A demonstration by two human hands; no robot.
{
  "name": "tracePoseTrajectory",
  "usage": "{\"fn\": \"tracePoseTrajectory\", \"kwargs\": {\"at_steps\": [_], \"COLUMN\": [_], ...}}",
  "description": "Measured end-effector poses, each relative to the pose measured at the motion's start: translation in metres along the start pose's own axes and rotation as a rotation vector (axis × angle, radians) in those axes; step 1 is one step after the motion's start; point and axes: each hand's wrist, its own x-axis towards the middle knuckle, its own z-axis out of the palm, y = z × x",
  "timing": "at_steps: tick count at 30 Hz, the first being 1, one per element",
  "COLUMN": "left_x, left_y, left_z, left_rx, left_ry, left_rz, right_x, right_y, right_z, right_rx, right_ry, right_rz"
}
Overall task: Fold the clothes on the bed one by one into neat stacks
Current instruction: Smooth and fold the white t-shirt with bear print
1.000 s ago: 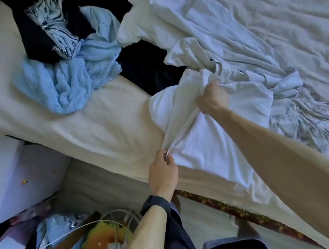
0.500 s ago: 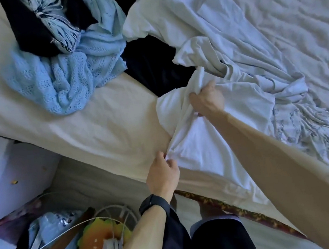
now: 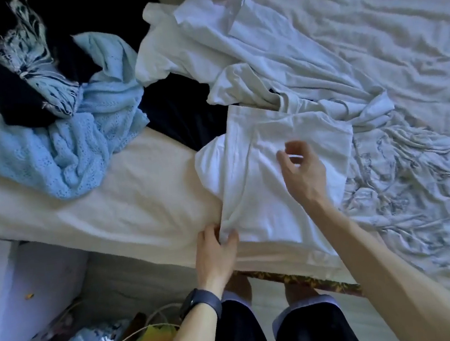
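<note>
White garment lies partly folded at the near edge of the bed. Your left hand pinches its corner; your right hand hovers over it, loose and empty. Blue knit and the rest lie unfolded with no stack visible, so you're early.

- The bed has a pale sheet.
- A white shirt lies at its near edge.
- A blue knit top lies further left.
- A fringed scarf lies on the right.
</note>
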Motion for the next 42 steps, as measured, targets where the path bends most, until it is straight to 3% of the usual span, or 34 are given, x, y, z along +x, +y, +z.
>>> {"fn": "tracePoseTrajectory", "kwargs": {"at_steps": [5,8,10,16,20,25,29,32,35,38,42], "left_x": [0.010,0.017,0.030,0.076,0.095,0.107,0.110,0.108,0.106,0.109,0.112], "left_y": [0.017,0.046,0.075,0.181,0.240,0.279,0.296,0.305,0.312,0.323,0.332], "left_z": [-0.009,-0.009,-0.006,0.036,0.073,0.102,0.115,0.128,0.143,0.153,0.158], "left_rx": [0.003,0.096,0.216,0.564,0.808,1.070,1.126,1.113,1.224,1.374,1.308], "left_ry": [0.066,0.263,0.295,0.077,0.002,-0.034,-0.051,-0.048,-0.102,-0.138,-0.246], "left_rz": [0.023,0.219,0.393,0.749,0.918,0.931,1.004,1.093,1.055,0.993,0.915], "right_x": [-0.038,-0.046,-0.043,0.002,-0.029,-0.089,-0.107,-0.112,-0.116,-0.118,-0.121], "right_y": [0.086,0.111,0.115,0.105,0.113,0.151,0.169,0.172,0.163,0.154,0.148], "right_z": [-0.063,-0.082,-0.084,-0.084,-0.086,-0.079,-0.071,-0.065,-0.061,-0.055,-0.046], "right_rx": [-0.200,-0.125,-0.046,-0.001,0.035,0.140,0.247,0.670,1.065,1.189,1.200], "right_ry": [0.183,0.160,0.132,0.162,0.123,0.019,0.008,-0.001,0.043,0.095,0.223], "right_rz": [0.242,0.327,0.318,0.254,0.294,0.465,0.636,0.873,0.942,0.979,1.048]}}
